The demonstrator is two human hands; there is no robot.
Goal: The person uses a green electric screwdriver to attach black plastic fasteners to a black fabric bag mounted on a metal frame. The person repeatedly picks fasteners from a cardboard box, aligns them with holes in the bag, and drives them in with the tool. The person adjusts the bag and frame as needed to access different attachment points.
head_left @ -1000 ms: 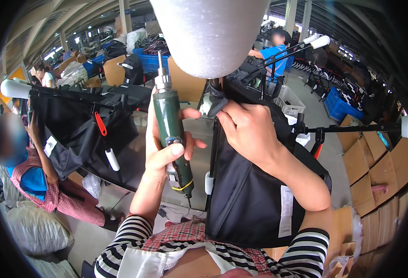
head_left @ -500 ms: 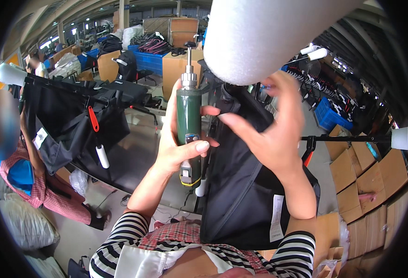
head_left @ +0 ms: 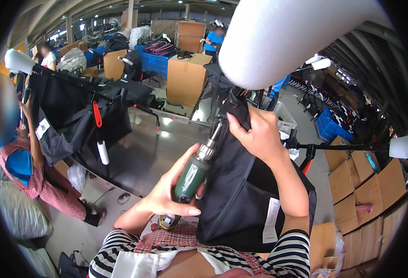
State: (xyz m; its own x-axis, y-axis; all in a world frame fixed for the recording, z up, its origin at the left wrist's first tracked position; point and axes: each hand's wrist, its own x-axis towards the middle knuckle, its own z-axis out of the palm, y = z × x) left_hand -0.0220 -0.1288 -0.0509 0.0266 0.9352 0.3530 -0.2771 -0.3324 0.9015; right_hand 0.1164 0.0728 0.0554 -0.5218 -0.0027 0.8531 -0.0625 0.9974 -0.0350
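My left hand (head_left: 164, 190) is wrapped round the body of a green electric screwdriver (head_left: 192, 176), which tilts up and to the right. Its bit end reaches the left side of the black fabric piece (head_left: 227, 197), close by my right thumb; whether it touches a screw there is too small to tell. My right hand (head_left: 261, 134) pinches the upper end of this black fabric, where it narrows beneath a large white foam-wrapped bar end (head_left: 278, 41). A white label (head_left: 271, 220) lies on the fabric's lower right part.
A metal-topped table (head_left: 139, 153) stands to the left, with another black fabric assembly (head_left: 74, 120) and a co-worker in a checked apron (head_left: 51, 185) beside it. Cardboard boxes (head_left: 368, 185) are at the right. A large carton (head_left: 185, 78) and blue crates (head_left: 154, 62) stand at the back.
The screwdriver has come down from upright and tilted to the right, its bit now at the fabric. My right hand has closed on the fabric's upper end.
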